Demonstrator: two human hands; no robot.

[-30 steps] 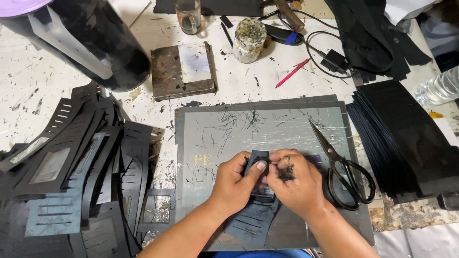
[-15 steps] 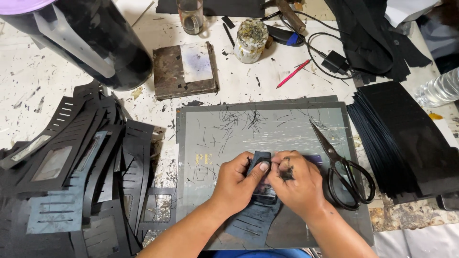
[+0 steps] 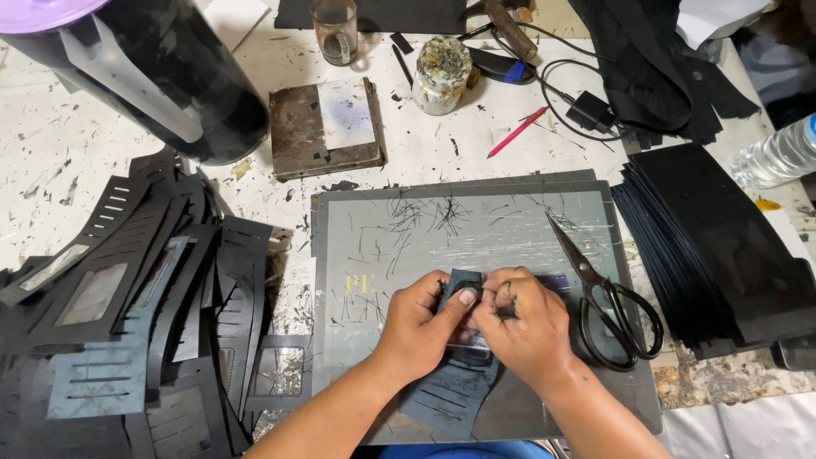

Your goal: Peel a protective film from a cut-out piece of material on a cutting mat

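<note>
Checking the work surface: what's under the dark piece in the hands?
The scratched grey cutting mat lies under the dark slotted piece; both hands hide its upper part.

Open mat above the fingers, clutter on both flanks

Ahead of the fingers [image 3: 466,297] the grey scratched cutting mat [image 3: 476,229] lies bare; black-handled steel scissors [image 3: 608,302] lie just to their right, a stack of black sheets [image 3: 722,246] beyond, and piled black slotted cut-outs [image 3: 127,314] crowd the left.

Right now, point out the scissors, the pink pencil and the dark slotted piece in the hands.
scissors [image 3: 614,314], head view, on the handles near the pivot.
pink pencil [image 3: 516,133], head view, mid-shaft.
dark slotted piece [image 3: 450,393], head view, lower part below the hands.
</note>
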